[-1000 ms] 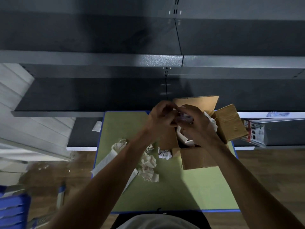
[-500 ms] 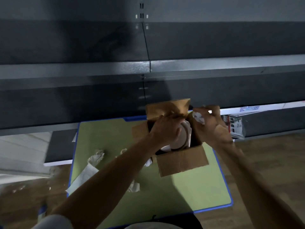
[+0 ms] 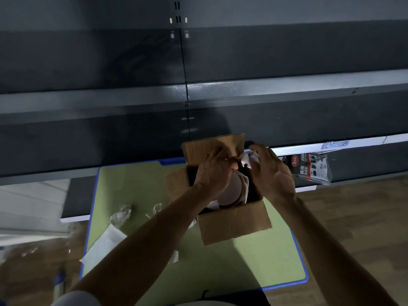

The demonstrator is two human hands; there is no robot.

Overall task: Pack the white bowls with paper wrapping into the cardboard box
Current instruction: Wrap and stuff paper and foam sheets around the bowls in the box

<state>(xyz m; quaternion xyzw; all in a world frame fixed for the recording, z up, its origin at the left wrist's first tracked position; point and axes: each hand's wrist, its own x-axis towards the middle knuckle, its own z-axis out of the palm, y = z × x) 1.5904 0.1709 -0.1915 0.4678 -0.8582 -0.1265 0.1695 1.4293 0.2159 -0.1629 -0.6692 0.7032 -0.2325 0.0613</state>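
Observation:
An open cardboard box (image 3: 234,224) stands on the green table top (image 3: 254,266) with its flaps spread. White bowls (image 3: 231,191) stand on edge inside it, partly hidden by my arm. My left hand (image 3: 215,171) reaches into the box, fingers on the top of the bowls near the far flap. My right hand (image 3: 268,171) hovers over the box's right side, closed on a crumpled wad of white paper (image 3: 248,159).
Crumpled paper pieces (image 3: 121,215) and a flat white sheet (image 3: 103,246) lie on the table's left half. Dark metal shelving (image 3: 198,96) rises right behind the table. A packaged item (image 3: 311,168) lies on the low shelf to the right. Wooden floor surrounds the table.
My hands came apart above the box. The left hand went down onto the bowls; the right moved right holding the paper wad. The view shifted left and closer.

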